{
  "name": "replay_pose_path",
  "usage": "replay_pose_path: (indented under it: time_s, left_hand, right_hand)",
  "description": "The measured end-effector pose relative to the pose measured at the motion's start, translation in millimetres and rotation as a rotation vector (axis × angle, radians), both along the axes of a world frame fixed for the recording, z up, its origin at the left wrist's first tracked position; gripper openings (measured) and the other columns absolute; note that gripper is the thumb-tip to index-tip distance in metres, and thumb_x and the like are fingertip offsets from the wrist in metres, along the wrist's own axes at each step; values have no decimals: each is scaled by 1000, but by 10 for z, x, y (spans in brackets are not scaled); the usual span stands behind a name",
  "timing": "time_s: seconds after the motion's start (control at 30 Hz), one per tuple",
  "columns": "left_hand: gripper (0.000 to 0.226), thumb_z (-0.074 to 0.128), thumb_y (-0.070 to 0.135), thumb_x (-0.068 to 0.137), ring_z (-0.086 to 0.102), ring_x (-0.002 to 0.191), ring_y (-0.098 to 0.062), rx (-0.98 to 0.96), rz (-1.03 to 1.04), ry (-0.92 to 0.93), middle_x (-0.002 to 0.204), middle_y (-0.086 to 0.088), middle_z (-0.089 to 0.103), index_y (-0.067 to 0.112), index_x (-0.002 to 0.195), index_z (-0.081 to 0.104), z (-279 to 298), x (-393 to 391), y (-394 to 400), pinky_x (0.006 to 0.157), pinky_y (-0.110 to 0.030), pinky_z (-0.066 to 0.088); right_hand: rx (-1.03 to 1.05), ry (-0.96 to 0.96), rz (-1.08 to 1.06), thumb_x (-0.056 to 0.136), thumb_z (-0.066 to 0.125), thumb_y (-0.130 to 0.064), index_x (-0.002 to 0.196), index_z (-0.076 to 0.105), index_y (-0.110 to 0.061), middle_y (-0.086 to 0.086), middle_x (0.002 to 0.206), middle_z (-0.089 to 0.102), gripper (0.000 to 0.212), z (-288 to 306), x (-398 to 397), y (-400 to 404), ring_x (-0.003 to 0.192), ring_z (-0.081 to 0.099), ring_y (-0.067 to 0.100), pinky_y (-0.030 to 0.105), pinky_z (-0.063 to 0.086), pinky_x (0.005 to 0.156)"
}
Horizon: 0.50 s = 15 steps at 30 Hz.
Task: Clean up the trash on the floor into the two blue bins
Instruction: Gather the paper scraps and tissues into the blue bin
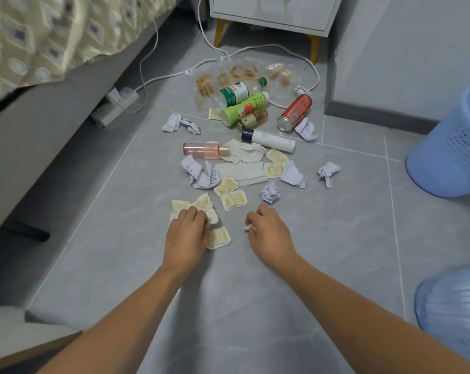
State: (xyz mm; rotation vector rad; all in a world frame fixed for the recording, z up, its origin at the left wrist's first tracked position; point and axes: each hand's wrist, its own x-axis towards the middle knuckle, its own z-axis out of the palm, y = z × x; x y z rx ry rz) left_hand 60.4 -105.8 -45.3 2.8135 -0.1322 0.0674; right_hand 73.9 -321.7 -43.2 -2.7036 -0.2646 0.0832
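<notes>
Trash lies scattered on the grey tile floor: several white and yellow sachets [233,201], crumpled paper balls [271,193], torn white paper [243,170], a pink bottle [205,149], a white tube [271,140], green bottles [239,106], a red can [295,112] and clear plastic wrappers [244,74]. My left hand [186,233] lies curled over a cluster of sachets [198,205] and grips one. My right hand [268,230] pinches a small white scrap [249,227]. One blue bin [449,147] stands at the right, a second blue bin [452,306] at the lower right edge.
A bed with a patterned cover [53,36] runs along the left. A power strip [115,106] and white cables [228,52] lie near the bed and a white nightstand [271,14]. A grey wall corner [376,109] juts out at the right.
</notes>
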Motion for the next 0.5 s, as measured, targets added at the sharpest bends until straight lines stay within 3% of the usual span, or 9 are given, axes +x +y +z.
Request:
replay_pose_path:
  time_s: [0.13,0.27,0.5]
  left_hand:
    - [9,63,16,85,51,75,-22,-75,-6,-23,85,3,50,16,82,53,274,-41,-98,60,-39,44]
    - [11,60,21,86,50,70,-19,-91,1,-17,85,6,47,20,82,50,622,-71,-172,52,-35,43]
    - [19,63,23,90,50,75,-15,-119,-95,-24,80,10,51,24,81,46,1303,-15,-480,54,-36,47]
  right_hand:
    - [67,-27,-31,86,62,-9,97,64,-14,3,98,52,13,128,7,-35,96,52,24,33,42,67]
    - [119,-34,-71,85,63,-10,95,65,-16,2,99,53,12,399,-42,-104,96,54,25,36,47,68]
    - [222,-100,-211,82,65,-9,95,68,-16,2,99,54,15,1135,-175,-478,96,56,26,44,53,70]
